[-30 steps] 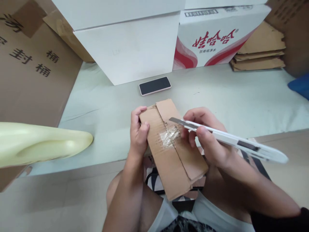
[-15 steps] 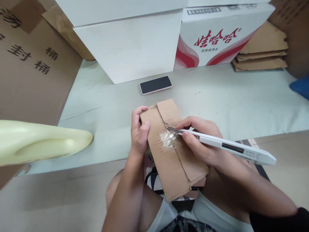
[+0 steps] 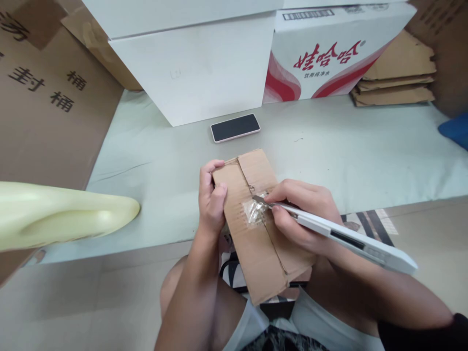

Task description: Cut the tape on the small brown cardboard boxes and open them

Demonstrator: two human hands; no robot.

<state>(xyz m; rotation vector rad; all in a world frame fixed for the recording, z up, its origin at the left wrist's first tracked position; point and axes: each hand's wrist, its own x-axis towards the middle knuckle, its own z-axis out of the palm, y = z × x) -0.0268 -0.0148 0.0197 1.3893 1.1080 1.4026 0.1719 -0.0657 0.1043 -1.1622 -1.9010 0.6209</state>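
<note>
A small brown cardboard box (image 3: 252,253) is tilted above my lap at the table's front edge. My left hand (image 3: 213,197) grips its upper left edge, thumb on the top face. In my right hand (image 3: 305,214) is a white utility knife (image 3: 351,237), its blade out and pointing left. The blade tip lies at clear, crumpled tape (image 3: 255,210) across the seam between the box flaps. My right fingers pinch the knife near the blade, close above the cardboard.
A phone (image 3: 235,128) lies on the pale green table (image 3: 321,146). Behind it stand a white box (image 3: 204,73) and a red-and-white carton (image 3: 318,63). Folded cardboard (image 3: 397,73) is at the back right. A pale yellow object (image 3: 73,214) juts in from the left, near a large carton (image 3: 54,122).
The knife's rear end has swung down toward me, and my right hand has shifted slightly downward with it. The blade tip has moved slightly down onto the tape. My left hand keeps its hold.
</note>
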